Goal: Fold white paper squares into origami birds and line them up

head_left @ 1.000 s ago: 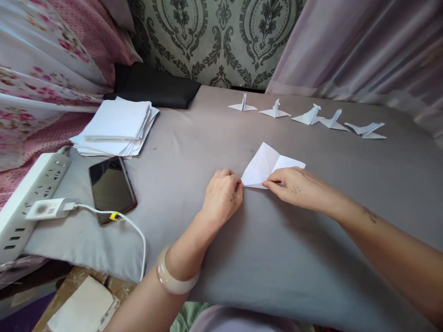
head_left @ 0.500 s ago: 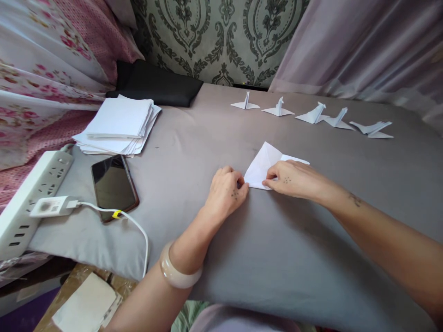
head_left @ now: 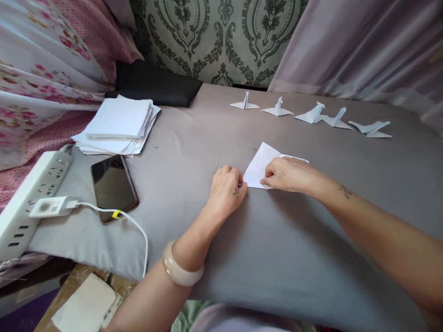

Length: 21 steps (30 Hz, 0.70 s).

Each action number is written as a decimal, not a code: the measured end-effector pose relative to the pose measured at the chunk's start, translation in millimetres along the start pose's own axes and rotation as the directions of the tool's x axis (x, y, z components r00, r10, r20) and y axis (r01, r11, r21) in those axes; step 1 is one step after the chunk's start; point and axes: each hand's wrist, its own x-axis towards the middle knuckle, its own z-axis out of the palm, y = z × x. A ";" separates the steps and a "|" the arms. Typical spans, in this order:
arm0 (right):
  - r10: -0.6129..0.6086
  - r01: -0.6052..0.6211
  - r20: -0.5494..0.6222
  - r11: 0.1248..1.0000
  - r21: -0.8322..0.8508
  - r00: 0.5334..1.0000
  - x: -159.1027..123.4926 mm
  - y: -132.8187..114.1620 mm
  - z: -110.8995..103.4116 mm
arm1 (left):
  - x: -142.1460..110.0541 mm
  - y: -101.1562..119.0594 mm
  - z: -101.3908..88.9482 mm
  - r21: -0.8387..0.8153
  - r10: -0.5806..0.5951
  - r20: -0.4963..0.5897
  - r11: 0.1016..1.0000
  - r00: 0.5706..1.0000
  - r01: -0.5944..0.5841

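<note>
A partly folded sheet of white paper [head_left: 260, 163] lies on the grey cloth between my hands, one corner pointing away from me. My left hand [head_left: 227, 186] has its fingers curled, and the thumb and fingertips pinch the paper's left corner. My right hand [head_left: 289, 174] rests over the right part of the sheet, its fingers bent and pressed together on the near edge. That hand covers much of the paper's right side. Behind it stand several folded paper birds in a row, among them one paper crane [head_left: 278, 107].
At the left are a stack of white paper [head_left: 119, 117], a phone [head_left: 114, 182], a white charging cable [head_left: 140, 228] and a power strip [head_left: 51, 175]. A black folded item [head_left: 157, 83] lies behind the stack. The grey-covered table [head_left: 277, 258] ends close to me.
My right hand has shifted slightly left along the paper's near edge. The left hand stays at its corner, nearly unmoved.
</note>
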 end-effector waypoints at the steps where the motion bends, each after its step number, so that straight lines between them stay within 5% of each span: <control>1: 0.001 -0.001 0.013 1.000 -0.001 1.000 0.4 -0.7 -1.1 | -0.1 -0.7 -1.1 -0.021 -0.002 0.000 1.000 1.000 0.002; 12: 0.005 -0.004 0.037 0.999 -0.042 0.999 3.3 -5.1 -2.2 | 6.8 -4.8 -16.7 -0.337 -0.144 0.115 0.925 0.983 0.175; 18: 0.004 -0.003 0.021 0.999 -0.041 1.000 2.3 -4.4 -2.6 | 4.9 0.9 -19.3 -0.279 -0.142 0.086 0.947 0.986 0.161; 21: -0.004 0.005 0.027 1.000 -0.027 1.000 1.4 -3.4 -3.2 | 4.0 0.0 -24.3 -0.305 -0.122 0.174 0.937 0.977 0.171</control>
